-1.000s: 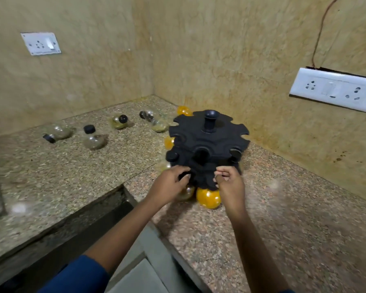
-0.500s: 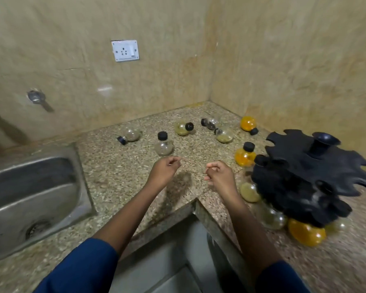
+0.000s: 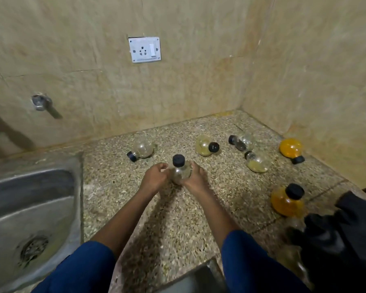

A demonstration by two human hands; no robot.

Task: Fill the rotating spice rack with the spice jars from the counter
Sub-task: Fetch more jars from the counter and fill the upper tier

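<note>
Hands meet around one upright clear jar (image 3: 180, 170) on the counter (image 3: 199, 208): left hand (image 3: 154, 178) and right hand (image 3: 195, 178) cup its round belly. Best lifted level, then carried right to the black rack (image 3: 344, 225) at the frame's edge.

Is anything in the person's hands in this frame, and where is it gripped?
Yes. The left hand and right hand clasp a clear jar by its round body; its black cap is untouched.
</note>
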